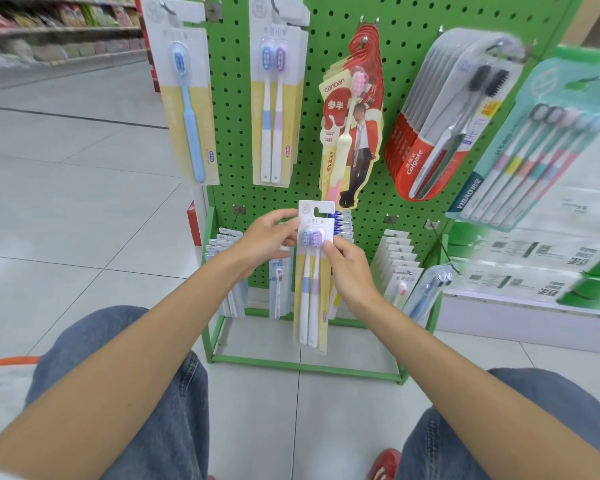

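A two-toothbrush pack (310,292), blue and purple brushes on a white and yellow card, hangs upright in front of a green pegboard rack (229,109). My left hand (269,237) pinches the pack's upper left edge. My right hand (349,268) grips its right side beside the brush heads. A matching two-brush pack (274,102) hangs on a hook higher up the board.
The upper hooks hold a single blue brush pack (187,109), red canban packs (352,133), Colgate packs (444,126) and a multi-brush pack (537,147). Lower hooks carry more packs (395,261). Boxed goods (534,265) stand at right. My knees are near the rack's base.
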`<act>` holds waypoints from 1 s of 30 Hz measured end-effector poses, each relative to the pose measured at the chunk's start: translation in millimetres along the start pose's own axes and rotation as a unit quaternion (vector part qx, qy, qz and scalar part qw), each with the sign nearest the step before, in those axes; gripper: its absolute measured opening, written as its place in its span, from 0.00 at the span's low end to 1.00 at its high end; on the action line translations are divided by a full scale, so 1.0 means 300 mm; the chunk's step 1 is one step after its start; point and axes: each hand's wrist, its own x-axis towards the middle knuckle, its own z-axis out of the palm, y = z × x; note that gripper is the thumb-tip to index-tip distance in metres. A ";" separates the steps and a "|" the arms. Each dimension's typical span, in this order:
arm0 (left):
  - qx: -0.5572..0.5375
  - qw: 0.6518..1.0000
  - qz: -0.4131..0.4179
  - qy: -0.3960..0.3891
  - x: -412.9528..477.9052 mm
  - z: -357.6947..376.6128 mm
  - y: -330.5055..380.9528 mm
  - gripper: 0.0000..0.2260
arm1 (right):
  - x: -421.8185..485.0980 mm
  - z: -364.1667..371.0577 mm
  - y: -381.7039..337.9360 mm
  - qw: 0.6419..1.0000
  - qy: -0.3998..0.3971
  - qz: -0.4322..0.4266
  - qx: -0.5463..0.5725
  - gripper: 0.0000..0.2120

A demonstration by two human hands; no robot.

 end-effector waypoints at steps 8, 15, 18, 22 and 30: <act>-0.048 0.995 0.064 0.063 0.004 0.000 0.032 0.07 | 0.014 0.016 -0.048 1.000 -0.018 -0.003 0.008 0.18; -0.018 0.995 0.086 0.046 -0.027 -0.064 0.127 0.02 | 0.064 -0.009 -0.177 0.998 -0.002 -0.060 0.015 0.12; 0.015 0.994 0.096 0.050 -0.047 -0.107 0.214 0.04 | 0.093 -0.011 -0.238 0.998 0.005 -0.068 0.005 0.16; 0.061 0.990 0.123 0.039 -0.088 -0.167 0.346 0.07 | 0.122 -0.002 -0.345 0.995 -0.012 -0.099 -0.023 0.14; 0.207 0.959 0.128 0.149 -0.115 -0.297 0.606 0.07 | 0.203 0.004 -0.585 0.991 0.011 -0.130 -0.032 0.06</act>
